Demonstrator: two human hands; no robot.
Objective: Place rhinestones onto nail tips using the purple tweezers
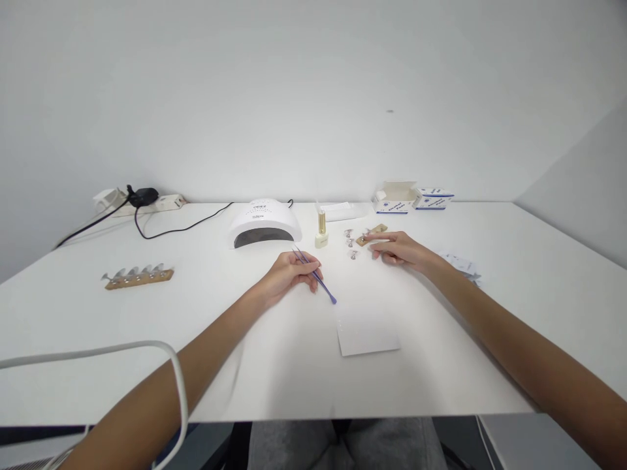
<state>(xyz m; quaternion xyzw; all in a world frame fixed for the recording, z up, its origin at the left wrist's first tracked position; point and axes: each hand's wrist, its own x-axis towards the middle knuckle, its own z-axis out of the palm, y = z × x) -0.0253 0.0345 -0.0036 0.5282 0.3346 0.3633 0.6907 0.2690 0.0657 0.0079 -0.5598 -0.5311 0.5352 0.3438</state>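
Observation:
My left hand (290,273) rests on the white table (122,339) with its fingers closed round purple tweezers (316,277), whose tip points down toward a white sheet (368,334). My right hand (398,248) lies further back, its fingers pinching the end of a small wooden holder (371,234). Several small silver nail stands (351,243) sit just left of that hand. A small polish bottle (321,230) with a gold cap stands between the hands, nearer the back.
A white nail lamp (264,224) sits at centre back with its cord running left to a power strip (140,199). A wooden strip of nail stands (138,277) lies left. White boxes (412,197) stand back right, packets (460,265) by my right forearm, a white cable (166,365) front left.

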